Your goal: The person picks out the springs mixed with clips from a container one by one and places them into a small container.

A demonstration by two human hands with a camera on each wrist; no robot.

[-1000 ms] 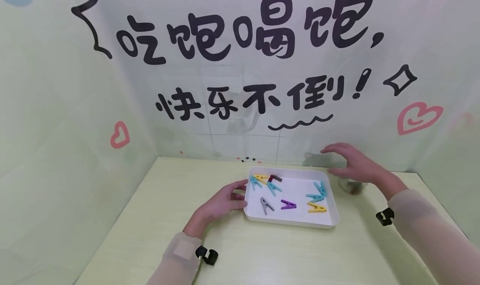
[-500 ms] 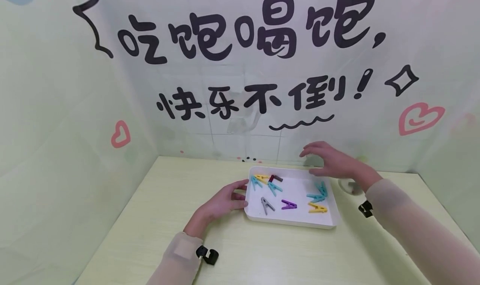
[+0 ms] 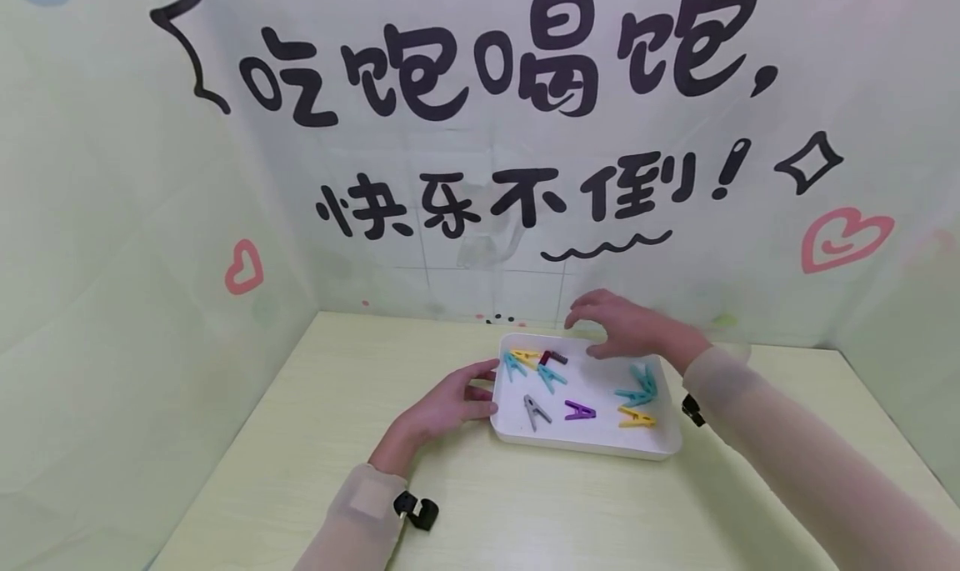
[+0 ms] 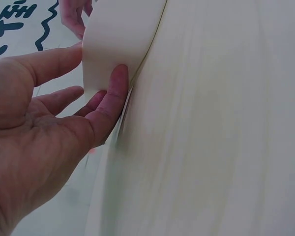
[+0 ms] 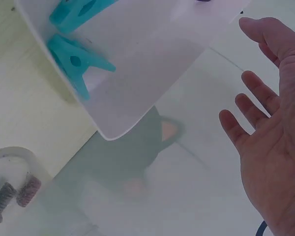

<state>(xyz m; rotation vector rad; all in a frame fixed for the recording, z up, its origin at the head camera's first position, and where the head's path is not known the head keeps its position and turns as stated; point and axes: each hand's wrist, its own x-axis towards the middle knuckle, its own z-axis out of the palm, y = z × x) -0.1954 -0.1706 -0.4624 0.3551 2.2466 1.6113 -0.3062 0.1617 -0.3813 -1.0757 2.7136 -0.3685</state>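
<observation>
A white tray lies on the table with several clothespins in it. A grey clothespin and a purple clothespin lie apart in the front part. Teal clothespins and a yellow one lie at the right. Teal and yellow clothespins cluster at the back left beside a small dark red piece and a dark ribbed piece. My left hand touches the tray's left wall with extended fingers. Above the tray's back edge hovers my right hand, fingers apart, holding nothing.
A clear round container with several small ribbed pieces stands right of the tray. Behind the table rises a printed wall sheet, with further sheets on both sides. Pale wood tabletop extends in front of the tray.
My right hand has moved left, from above the clear container to over the tray's back edge. The left hand stays at the tray's left wall, and the clothespins lie unchanged.
</observation>
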